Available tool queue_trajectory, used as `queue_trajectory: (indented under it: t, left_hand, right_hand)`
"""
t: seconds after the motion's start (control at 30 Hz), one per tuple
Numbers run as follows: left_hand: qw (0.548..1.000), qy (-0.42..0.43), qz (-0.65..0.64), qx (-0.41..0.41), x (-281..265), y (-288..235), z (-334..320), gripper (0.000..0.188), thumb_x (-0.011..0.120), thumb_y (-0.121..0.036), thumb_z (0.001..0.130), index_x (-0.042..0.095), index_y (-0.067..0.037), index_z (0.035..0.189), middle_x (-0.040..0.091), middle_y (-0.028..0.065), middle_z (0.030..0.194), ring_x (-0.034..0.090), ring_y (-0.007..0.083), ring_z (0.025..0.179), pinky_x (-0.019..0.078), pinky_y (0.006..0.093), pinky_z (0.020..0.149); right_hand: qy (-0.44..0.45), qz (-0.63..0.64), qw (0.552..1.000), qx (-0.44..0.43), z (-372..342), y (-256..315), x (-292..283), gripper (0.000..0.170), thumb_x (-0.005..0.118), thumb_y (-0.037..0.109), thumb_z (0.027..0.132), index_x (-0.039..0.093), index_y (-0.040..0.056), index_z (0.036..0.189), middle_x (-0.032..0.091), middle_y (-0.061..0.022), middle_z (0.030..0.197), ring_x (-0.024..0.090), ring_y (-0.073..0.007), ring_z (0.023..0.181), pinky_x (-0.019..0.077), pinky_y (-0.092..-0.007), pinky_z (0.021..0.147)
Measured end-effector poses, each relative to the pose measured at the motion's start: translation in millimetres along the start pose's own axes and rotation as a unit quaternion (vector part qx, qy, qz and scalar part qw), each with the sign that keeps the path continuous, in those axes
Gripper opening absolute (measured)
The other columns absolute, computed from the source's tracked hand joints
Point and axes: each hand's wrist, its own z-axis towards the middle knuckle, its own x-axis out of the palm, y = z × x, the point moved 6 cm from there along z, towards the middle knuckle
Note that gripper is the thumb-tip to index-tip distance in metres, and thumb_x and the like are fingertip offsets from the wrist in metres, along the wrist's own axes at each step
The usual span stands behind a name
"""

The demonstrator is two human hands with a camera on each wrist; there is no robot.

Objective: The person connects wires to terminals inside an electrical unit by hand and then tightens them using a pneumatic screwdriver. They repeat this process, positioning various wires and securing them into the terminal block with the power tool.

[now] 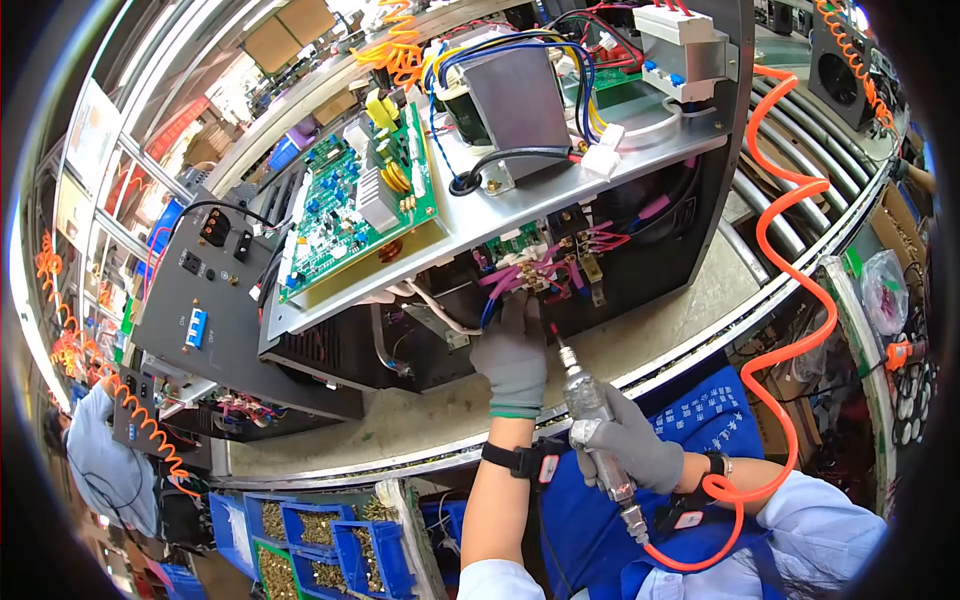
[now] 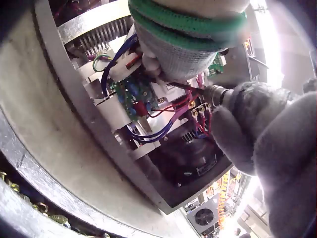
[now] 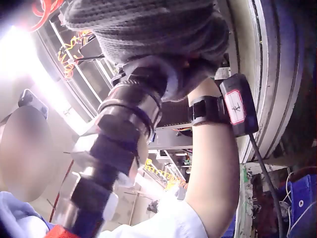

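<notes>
My left hand (image 1: 512, 355), in a grey glove with a green cuff, reaches under the metal shelf of an opened black equipment cabinet (image 1: 640, 270). Its fingertips are at a cluster of pink-sleeved wires (image 1: 515, 275) and terminals, partly hidden among them. I grip a clear-bodied air screwdriver (image 1: 588, 402) in my gloved right hand (image 1: 640, 445). The bit (image 2: 185, 86) points up toward the terminals, close beside the left fingers in the left wrist view. In the right wrist view, the metal hose fitting (image 3: 111, 144) sticks out below the right glove.
An orange coiled hose (image 1: 795, 350) runs from the screwdriver up past the cabinet's right side. On the shelf sit a green circuit board (image 1: 350, 200) and a transformer (image 1: 510, 95). Blue bins (image 1: 365, 560) of small fasteners stand lower left. Another person (image 1: 105, 460) is at far left.
</notes>
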Motion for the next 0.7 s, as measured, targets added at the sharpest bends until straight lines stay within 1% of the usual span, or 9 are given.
queue_trajectory:
  t: [0.23,0.33,0.4,0.43,0.5,0.53,0.6,0.63,0.7]
  left_hand:
    - [0.999,-0.010,-0.037,-0.010,-1.2,1.1,-1.3,0.015,0.067,-0.028,0.085,0.071,-0.016,0.092,0.064,0.0098,0.067,0.065,0.0285,0.061,0.0506,0.0357,0.055]
    - [0.997,-0.041,-0.059,0.000,-11.5,3.3,-12.2,0.020,0.070,-0.028,0.083,0.069,-0.012,0.096,0.067,0.0089,0.071,0.066,0.0269,0.062,0.0522,0.0335,0.059]
    - [0.989,-0.079,-0.076,-0.100,-29.1,21.0,-23.9,0.032,0.074,-0.029,0.081,0.067,-0.006,0.102,0.069,0.0094,0.080,0.067,0.0240,0.072,0.0527,0.0303,0.065]
    - [0.989,-0.074,-0.076,-0.100,-33.0,21.6,-26.1,0.032,0.074,-0.029,0.081,0.067,-0.006,0.102,0.069,0.0094,0.080,0.067,0.0240,0.072,0.0527,0.0303,0.065]
    - [0.929,-0.212,-0.163,-0.256,-52.0,46.2,-37.3,0.038,0.074,-0.035,0.078,0.066,-0.007,0.103,0.065,0.0134,0.097,0.064,0.0299,0.091,0.0513,0.0390,0.079]
    - [0.930,-0.212,-0.163,-0.254,-51.7,58.7,-38.6,0.038,0.074,-0.035,0.078,0.066,-0.007,0.103,0.065,0.0134,0.097,0.064,0.0299,0.091,0.0513,0.0390,0.079]
    - [0.970,-0.143,-0.023,-0.195,-41.4,87.8,-44.5,0.042,0.074,-0.036,0.076,0.066,-0.007,0.105,0.065,0.0133,0.102,0.062,0.0326,0.095,0.0482,0.0429,0.086]
    - [0.970,-0.144,-0.022,-0.195,-39.2,100.8,-49.4,0.042,0.074,-0.036,0.076,0.066,-0.007,0.105,0.065,0.0133,0.102,0.062,0.0326,0.095,0.0482,0.0429,0.086]
    - [0.983,0.081,0.044,-0.159,-13.6,106.6,-50.9,0.042,0.075,-0.038,0.074,0.068,-0.009,0.103,0.066,0.0116,0.099,0.061,0.0334,0.098,0.0455,0.0443,0.089]
  right_hand:
    - [0.001,-0.023,1.000,-0.013,-8.9,5.3,1.8,0.060,0.064,0.020,0.086,0.030,0.0036,0.134,0.056,-0.0093,0.068,0.056,-0.0166,0.045,0.0461,-0.0287,0.039]
    - [0.000,-0.022,1.000,-0.007,-8.1,2.4,-1.1,0.061,0.065,0.018,0.086,0.029,0.0044,0.134,0.055,-0.0090,0.069,0.056,-0.0164,0.045,0.0459,-0.0290,0.039]
    - [-0.005,-0.030,0.999,-0.018,-3.9,0.2,-0.7,0.061,0.065,0.016,0.086,0.029,0.0045,0.134,0.055,-0.0087,0.070,0.056,-0.0163,0.045,0.0458,-0.0293,0.038]
    - [-0.012,-0.038,0.999,-0.026,-2.4,-1.9,-0.5,0.061,0.065,0.014,0.086,0.028,0.0045,0.134,0.055,-0.0085,0.072,0.056,-0.0162,0.045,0.0458,-0.0296,0.038]
    - [-0.027,-0.064,0.997,-0.018,-0.7,-6.5,-0.9,0.063,0.066,0.010,0.086,0.027,0.0044,0.135,0.055,-0.0085,0.073,0.056,-0.0159,0.045,0.0456,-0.0300,0.038]
    - [-0.033,-0.056,0.998,-0.023,-2.2,-7.6,-0.2,0.064,0.066,0.010,0.085,0.027,0.0044,0.136,0.055,-0.0086,0.073,0.056,-0.0157,0.046,0.0457,-0.0298,0.038]
    - [-0.021,-0.038,0.999,-0.016,-5.7,-5.0,-1.5,0.067,0.066,0.009,0.085,0.026,0.0039,0.138,0.055,-0.0092,0.073,0.057,-0.0162,0.047,0.0455,-0.0302,0.039]
    - [-0.019,-0.039,0.999,-0.016,-7.6,-3.5,-3.1,0.067,0.066,0.009,0.085,0.026,0.0039,0.138,0.055,-0.0092,0.073,0.057,-0.0162,0.047,0.0455,-0.0302,0.039]
    - [-0.017,-0.037,0.999,-0.036,-12.1,-1.0,-5.8,0.068,0.066,0.008,0.084,0.026,0.0025,0.139,0.055,-0.0096,0.072,0.057,-0.0173,0.048,0.0455,-0.0310,0.040]
